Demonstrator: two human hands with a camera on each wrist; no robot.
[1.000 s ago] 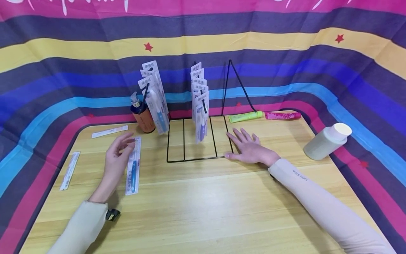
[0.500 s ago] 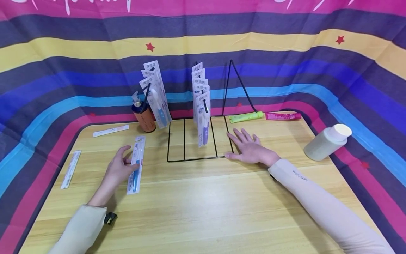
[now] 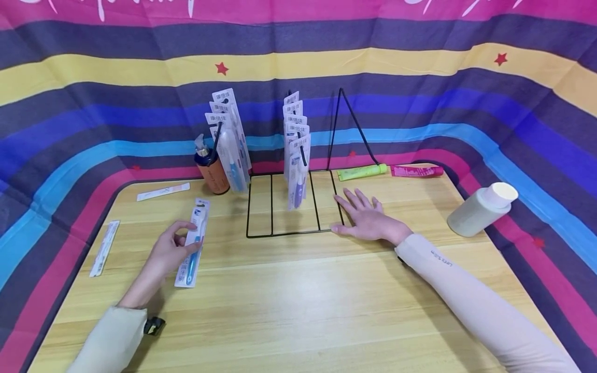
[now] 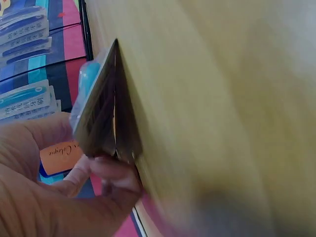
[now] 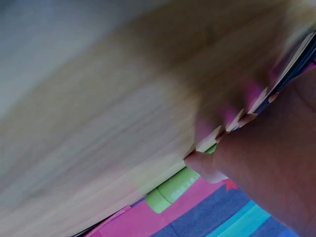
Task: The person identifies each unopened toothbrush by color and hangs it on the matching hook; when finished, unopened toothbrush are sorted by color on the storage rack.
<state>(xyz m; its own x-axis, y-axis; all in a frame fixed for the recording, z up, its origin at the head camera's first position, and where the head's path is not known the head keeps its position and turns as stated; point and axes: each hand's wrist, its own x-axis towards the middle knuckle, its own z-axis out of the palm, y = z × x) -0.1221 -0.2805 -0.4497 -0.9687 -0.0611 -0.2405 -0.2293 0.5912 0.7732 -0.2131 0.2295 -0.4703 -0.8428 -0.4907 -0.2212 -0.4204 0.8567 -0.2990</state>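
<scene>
Here the left hand (image 3: 169, 252) pinches a toothbrush pack (image 3: 192, 243) by its long edge, thumb and fingers curled round the card; the left wrist view shows that edge of the pack (image 4: 101, 106) tipped up off the wooden table (image 3: 298, 300) while the far edge rests on the wood. Just left of the grip lies a flat white strip (image 3: 104, 248), and beyond it, further from the person, a second white strip (image 3: 162, 191). Ahead and to the right of the grip stands an orange pump bottle (image 3: 211, 172), touching a row of hanging toothbrush packs (image 3: 229, 140) on a black wire rack (image 3: 291, 204); a second row of packs (image 3: 296, 150) hangs nearer the rack's middle. The right hand (image 3: 368, 220) lies flat, fingers straight and spread, on the table at the rack's right corner, well apart from the grip. Past it lie a green tube (image 3: 361, 171) and a pink tube (image 3: 415, 170), and a white bottle (image 3: 482, 209) on its side.
</scene>
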